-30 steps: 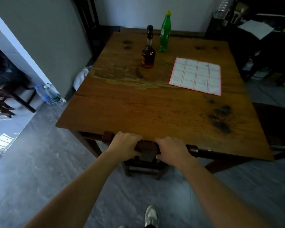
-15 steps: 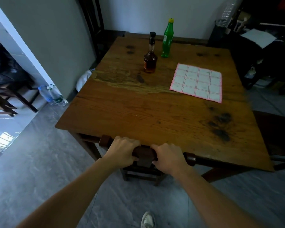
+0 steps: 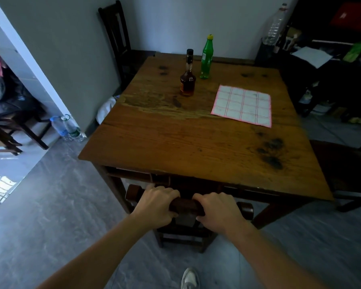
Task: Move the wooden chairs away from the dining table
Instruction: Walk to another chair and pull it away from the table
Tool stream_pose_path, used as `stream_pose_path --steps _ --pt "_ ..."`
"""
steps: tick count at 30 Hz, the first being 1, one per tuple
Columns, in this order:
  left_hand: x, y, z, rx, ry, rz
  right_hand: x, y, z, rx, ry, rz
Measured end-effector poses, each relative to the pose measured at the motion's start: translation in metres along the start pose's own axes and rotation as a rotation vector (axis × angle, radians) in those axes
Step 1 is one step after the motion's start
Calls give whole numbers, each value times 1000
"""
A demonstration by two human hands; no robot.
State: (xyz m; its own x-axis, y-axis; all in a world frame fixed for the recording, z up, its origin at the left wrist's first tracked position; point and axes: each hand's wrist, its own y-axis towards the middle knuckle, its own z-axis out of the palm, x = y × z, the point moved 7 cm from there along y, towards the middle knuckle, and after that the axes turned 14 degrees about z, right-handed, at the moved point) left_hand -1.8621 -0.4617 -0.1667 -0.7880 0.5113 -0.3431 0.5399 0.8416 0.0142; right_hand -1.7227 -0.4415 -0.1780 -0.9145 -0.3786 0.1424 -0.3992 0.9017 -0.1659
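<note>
My left hand [image 3: 157, 205] and right hand [image 3: 216, 211] are wrapped tight around the top bar of the wooden chair [image 3: 186, 205] by the dining table [image 3: 196, 142], the best holding spot, and it looks hard and heavy.

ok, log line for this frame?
step: pull chair | left hand: gripping top rail | right hand: gripping top rail | table: chair partly under

Open floor [image 3: 50, 215] lies near and left of the table [image 3: 196, 147], while chairs crowd its far-left corner [image 3: 117, 38] and right side [image 3: 346, 167].
</note>
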Motion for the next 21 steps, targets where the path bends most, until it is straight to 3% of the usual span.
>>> stream_pose_path --steps 21 --pt "-117 -177 19 0 64 108 79 -203 24 -2 -4 78"
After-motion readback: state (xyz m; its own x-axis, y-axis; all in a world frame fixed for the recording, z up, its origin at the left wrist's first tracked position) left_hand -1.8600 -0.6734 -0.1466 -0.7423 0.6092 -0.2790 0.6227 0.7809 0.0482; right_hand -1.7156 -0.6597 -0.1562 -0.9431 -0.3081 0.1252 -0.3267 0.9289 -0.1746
